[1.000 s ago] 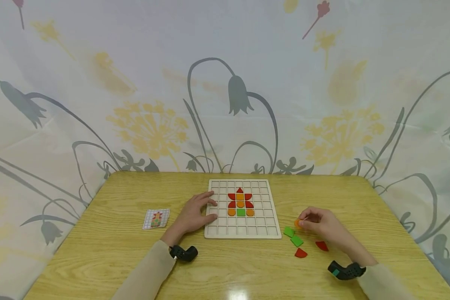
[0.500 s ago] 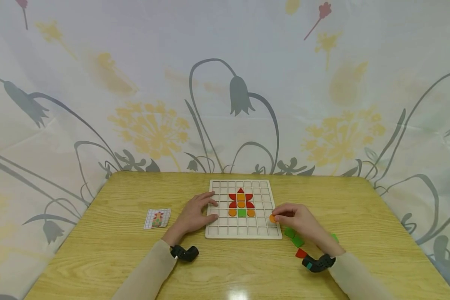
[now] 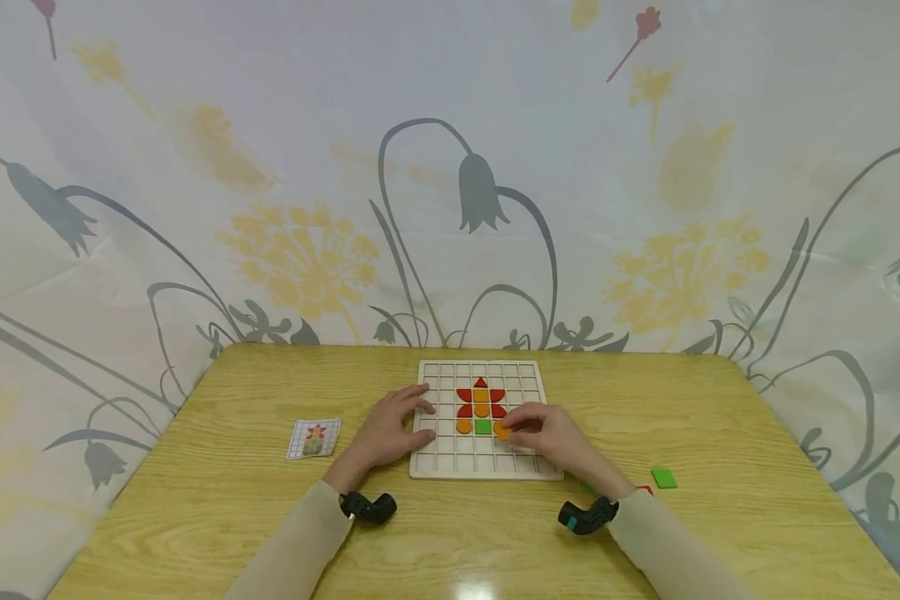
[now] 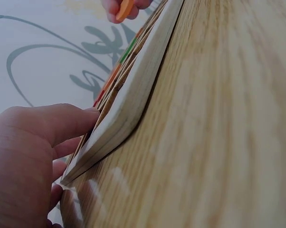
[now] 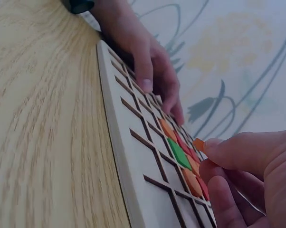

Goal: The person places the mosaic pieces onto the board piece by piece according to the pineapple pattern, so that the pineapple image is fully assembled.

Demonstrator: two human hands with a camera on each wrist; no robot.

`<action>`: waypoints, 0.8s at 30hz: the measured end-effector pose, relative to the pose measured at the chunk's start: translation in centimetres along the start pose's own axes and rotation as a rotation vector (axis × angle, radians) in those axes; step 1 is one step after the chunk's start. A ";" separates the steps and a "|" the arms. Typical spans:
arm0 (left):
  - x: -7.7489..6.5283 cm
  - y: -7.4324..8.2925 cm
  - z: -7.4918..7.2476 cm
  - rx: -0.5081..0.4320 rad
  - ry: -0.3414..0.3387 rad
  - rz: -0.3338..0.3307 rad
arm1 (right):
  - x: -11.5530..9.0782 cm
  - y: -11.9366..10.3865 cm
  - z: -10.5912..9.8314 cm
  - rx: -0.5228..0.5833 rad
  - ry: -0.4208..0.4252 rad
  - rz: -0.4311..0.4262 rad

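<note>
The right hand (image 3: 549,432) pinches an orange disc (image 5: 199,144) between thumb and fingertips, above the right half of the board (image 3: 465,463) and near the row with the green square (image 3: 483,427). The wrist views show a gap, so the disc is not touching the board. The left hand (image 3: 385,427) lies at the left edge of the board, its fingers and thumb spread and resting on the rim.

The step in hand seems to be bringing the disc to a cell. To do it well, I would hold the disc only by its edge, make it level over the middle of the cell, and lower it straight down, so that it does not catch on a divider or push its neighbours. A light press of the left hand should be enough to steady the board.

The board is pale wood, with rounded corners and thin raised dividers around square cells. The pieces on it are flat, with smooth colour: round orange, square green, curved red (image 3: 464,395). To its right lies a loose green tile (image 3: 664,478); to its left, a gridded card (image 3: 314,437), slightly bent. The table (image 3: 390,550) under it has a streaked wood grain.
</note>
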State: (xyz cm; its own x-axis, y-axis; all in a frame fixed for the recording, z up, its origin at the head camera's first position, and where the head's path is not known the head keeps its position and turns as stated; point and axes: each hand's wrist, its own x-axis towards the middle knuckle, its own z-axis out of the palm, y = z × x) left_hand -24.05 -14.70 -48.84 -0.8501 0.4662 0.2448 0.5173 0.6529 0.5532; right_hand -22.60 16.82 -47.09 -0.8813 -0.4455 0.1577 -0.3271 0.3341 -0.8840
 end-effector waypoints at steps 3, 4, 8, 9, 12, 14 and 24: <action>0.0 0.0 0.0 -0.001 0.003 0.001 | 0.4 -0.3 0.6 -0.036 -0.007 -0.027; 0.0 0.1 0.1 -0.002 0.004 0.002 | 0.6 -0.3 0.8 -0.050 -0.010 -0.042; 0.0 0.1 0.0 -0.011 0.010 0.005 | 1.1 -0.5 1.6 -0.088 -0.026 -0.073; 0.0 0.1 0.0 -0.012 0.010 0.005 | 1.2 -0.5 1.7 -0.091 -0.030 -0.081; 0.0 0.1 0.0 -0.012 0.009 0.008 | 1.4 -0.6 2.1 -0.110 -0.043 -0.087; -0.1 0.1 0.0 -0.012 0.008 0.006 | 1.5 -0.7 2.3 -0.104 -0.052 -0.079; -0.1 0.1 0.0 -0.009 0.007 -0.006 | 1.5 -1.0 2.7 -0.159 -0.080 -0.048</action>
State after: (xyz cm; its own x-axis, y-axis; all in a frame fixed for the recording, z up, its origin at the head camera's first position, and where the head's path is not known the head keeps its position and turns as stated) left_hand -23.92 -14.66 -48.75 -0.8541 0.4578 0.2469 0.5111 0.6503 0.5621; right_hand -22.71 13.57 -47.17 -0.8354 -0.5267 0.1571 -0.4237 0.4353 -0.7943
